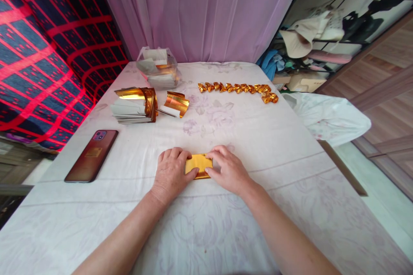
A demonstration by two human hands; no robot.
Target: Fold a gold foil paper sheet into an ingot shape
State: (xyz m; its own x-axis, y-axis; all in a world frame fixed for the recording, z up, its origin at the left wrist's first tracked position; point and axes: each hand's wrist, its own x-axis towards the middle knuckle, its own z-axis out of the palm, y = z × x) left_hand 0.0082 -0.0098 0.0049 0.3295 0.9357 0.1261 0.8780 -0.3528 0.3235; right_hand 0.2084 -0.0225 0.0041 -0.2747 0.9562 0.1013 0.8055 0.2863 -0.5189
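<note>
A sheet of gold foil paper (198, 165) lies on the table in front of me, gold side up, its ends covered by my fingers. My left hand (172, 167) grips its left end, thumb on the near edge and fingers at the far edge. At the right end, my right hand (227, 169) holds it the same way between thumb and fingertips. Farther off to the left are a stack of gold and white foil papers (130, 109) and a few loose curled sheets (177, 103). A row of folded gold foil pieces (237, 88) runs along the back right.
On the left of the flowered tablecloth (206, 223) lies a phone (93, 154), face down. A clear plastic bag (158, 68) with more papers stands at the back left. Beyond the table's right edge are a white bag (332, 116) and a shelf with caps and shoes.
</note>
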